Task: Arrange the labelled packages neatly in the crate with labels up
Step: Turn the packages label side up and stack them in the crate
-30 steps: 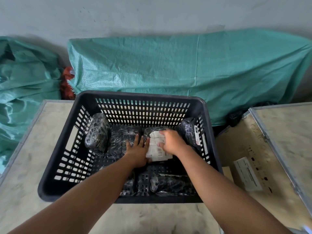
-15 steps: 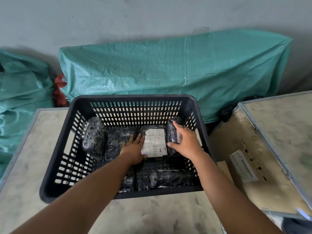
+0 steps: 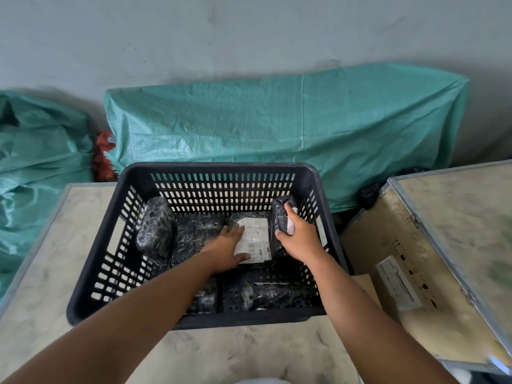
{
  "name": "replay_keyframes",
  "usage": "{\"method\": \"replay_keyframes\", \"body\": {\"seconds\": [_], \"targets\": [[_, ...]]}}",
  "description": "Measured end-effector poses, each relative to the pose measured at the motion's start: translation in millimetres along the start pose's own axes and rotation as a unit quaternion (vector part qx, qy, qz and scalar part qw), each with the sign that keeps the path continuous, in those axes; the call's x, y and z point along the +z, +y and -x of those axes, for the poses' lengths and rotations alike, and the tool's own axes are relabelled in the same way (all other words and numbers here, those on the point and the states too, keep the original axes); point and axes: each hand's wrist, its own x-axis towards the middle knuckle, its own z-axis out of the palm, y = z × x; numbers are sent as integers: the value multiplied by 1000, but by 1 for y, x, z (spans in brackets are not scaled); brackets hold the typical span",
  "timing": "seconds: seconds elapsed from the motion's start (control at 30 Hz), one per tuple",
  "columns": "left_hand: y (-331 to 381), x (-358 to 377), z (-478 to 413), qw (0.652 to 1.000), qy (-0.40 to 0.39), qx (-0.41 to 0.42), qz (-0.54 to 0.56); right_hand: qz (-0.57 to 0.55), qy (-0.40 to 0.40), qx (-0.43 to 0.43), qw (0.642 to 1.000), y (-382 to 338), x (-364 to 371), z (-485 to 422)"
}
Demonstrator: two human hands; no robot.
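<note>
A black slotted crate (image 3: 94, 275) stands on the table and holds several black-wrapped packages. One package (image 3: 256, 239) lies flat in the middle with its white label up. My left hand (image 3: 225, 249) rests flat on its left edge, fingers apart. My right hand (image 3: 299, 236) grips a package (image 3: 281, 214) standing on edge against the crate's right wall. Another package (image 3: 155, 227) leans upright at the left wall, and a flat one (image 3: 198, 235) lies beside it. Two more packages (image 3: 274, 295) lie along the near wall, one partly hidden by my left forearm.
The crate sits on a pale worn table (image 3: 36, 273). A wooden box with a metal-edged lid (image 3: 415, 259) stands open at the right. Green tarp-covered bundles (image 3: 277, 128) line the wall behind, and another (image 3: 36, 167) at the left.
My right hand moved off the labelled package to the package at the right wall and took hold of it. My left hand slid right onto the labelled package.
</note>
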Motion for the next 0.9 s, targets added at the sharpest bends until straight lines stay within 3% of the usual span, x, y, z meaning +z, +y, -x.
{"method": "replay_keyframes", "body": {"seconds": [0.1,0.27,0.4,0.5,0.57,0.63,0.77,0.9], "targets": [[17,-25,16,991,46,95,78,-21,26,-1,999,-3,-9,3],[49,-50,55,975,109,143,134,-100,82,-26,991,-20,-27,14],[72,-45,74,952,149,176,203,-299,76,20,951,-49,-42,26],[86,-49,80,921,273,201,192,-365,61,4,929,-70,-50,35],[89,-55,82,880,379,234,161,-384,52,-17,922,-81,-54,41],[89,-63,87,853,425,261,154,-408,35,-18,912,-89,-61,47],[84,-77,98,854,403,252,214,-403,-31,-54,913,-91,-75,63],[77,-83,104,860,384,206,266,-315,4,-110,943,-78,-66,71]]}}
